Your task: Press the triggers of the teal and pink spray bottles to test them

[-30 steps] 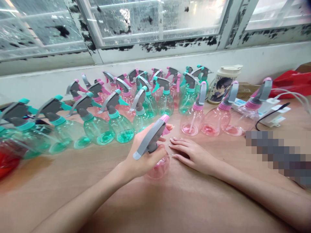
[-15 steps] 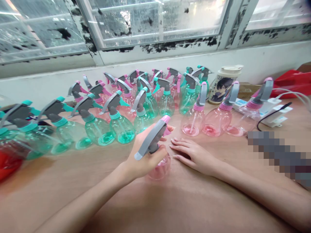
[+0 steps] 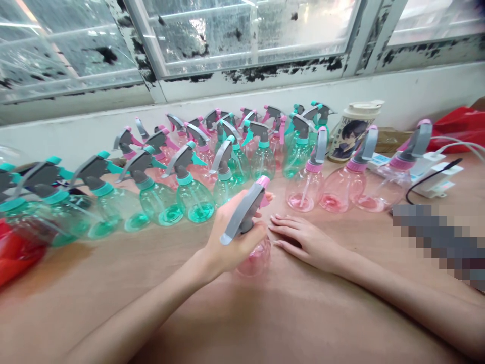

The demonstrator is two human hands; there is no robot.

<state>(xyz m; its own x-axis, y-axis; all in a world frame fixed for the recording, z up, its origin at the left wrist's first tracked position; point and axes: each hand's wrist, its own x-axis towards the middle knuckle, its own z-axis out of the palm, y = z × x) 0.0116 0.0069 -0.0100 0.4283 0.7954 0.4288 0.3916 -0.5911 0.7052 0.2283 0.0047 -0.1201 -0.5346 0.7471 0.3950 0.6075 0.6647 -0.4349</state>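
My left hand (image 3: pixel 231 240) is closed around the neck of a pink spray bottle (image 3: pixel 255 258). Its grey sprayer head with a pink nozzle rises above my fingers and points away from me. Part of the bottle's body is hidden behind the hand. To the right, my right hand (image 3: pixel 303 237) lies flat on the wooden table (image 3: pixel 288 313), fingers stretched toward the bottle and apart from it, with nothing in them. Beyond my hands, a green spray bottle (image 3: pixel 199 202) stands in a row of similar green ones, and a pink spray bottle (image 3: pixel 305 187) stands beyond my right hand.
Many more pink and green bottles crowd toward the window wall. At the back right are a white lidded cup (image 3: pixel 350 131), a white power strip (image 3: pixel 434 179) with cables and a red plastic bag (image 3: pixel 460 129). Another red bag (image 3: pixel 15 253) lies at the left edge.
The whole view has shifted slightly, so things appear a little further right. My left hand keeps its hold on the pink spray bottle, and my right hand stays flat on the table.
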